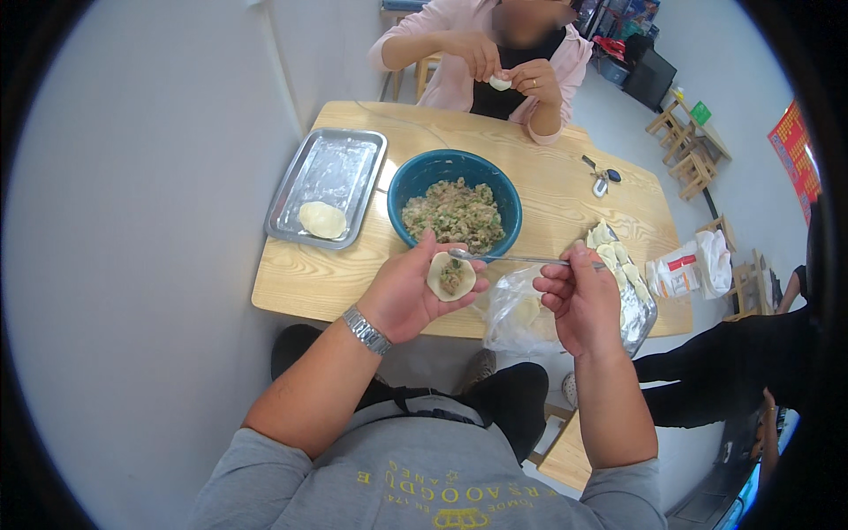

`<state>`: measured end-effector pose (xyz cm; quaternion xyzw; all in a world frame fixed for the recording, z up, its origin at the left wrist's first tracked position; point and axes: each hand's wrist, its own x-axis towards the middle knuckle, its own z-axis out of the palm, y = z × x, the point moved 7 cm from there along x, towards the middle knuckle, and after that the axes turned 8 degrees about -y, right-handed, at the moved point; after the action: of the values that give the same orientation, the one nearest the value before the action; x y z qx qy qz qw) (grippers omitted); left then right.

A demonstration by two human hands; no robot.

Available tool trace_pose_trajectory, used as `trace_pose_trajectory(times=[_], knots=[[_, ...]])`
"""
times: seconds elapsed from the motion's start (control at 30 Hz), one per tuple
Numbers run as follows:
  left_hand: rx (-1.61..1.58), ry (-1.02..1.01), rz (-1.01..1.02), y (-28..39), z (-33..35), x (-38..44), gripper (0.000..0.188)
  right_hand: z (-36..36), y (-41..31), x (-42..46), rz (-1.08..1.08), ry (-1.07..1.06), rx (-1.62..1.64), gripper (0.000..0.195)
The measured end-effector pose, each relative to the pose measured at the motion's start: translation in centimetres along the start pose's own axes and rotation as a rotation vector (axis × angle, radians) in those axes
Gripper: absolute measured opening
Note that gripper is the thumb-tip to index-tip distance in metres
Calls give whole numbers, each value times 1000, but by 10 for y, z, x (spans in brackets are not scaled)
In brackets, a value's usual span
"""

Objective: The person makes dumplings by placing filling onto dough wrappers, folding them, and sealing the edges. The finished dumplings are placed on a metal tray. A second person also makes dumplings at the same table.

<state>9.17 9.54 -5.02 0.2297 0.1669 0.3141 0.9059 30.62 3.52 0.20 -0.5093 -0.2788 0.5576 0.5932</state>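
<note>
On my left hand, palm up, lies a round dumpling wrapper with a mound of minced filling at its middle. My right hand grips the handle of a metal spoon, whose tip is over the upper edge of the wrapper. Just beyond my left hand stands a blue plastic basin of minced filling with green bits. Flat wrappers lie on a metal tray at the left. Shaped dumplings rest on another metal tray, partly behind my right hand.
A clear plastic bag lies at the near edge of the wooden table. Keys are at the far right, and white packages beside the right tray. Across the table a person holds a dumpling; another in black stands at right.
</note>
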Motion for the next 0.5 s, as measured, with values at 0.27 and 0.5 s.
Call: trace_pose_trajectory(times=[0.27,0.5], knots=[[53,129,-41,1,-4,-3,61,0,15,1,116,24,-42,22],[60,141,-48,3,-5,-4,60,6,20,-4,26,-6,-105,21]])
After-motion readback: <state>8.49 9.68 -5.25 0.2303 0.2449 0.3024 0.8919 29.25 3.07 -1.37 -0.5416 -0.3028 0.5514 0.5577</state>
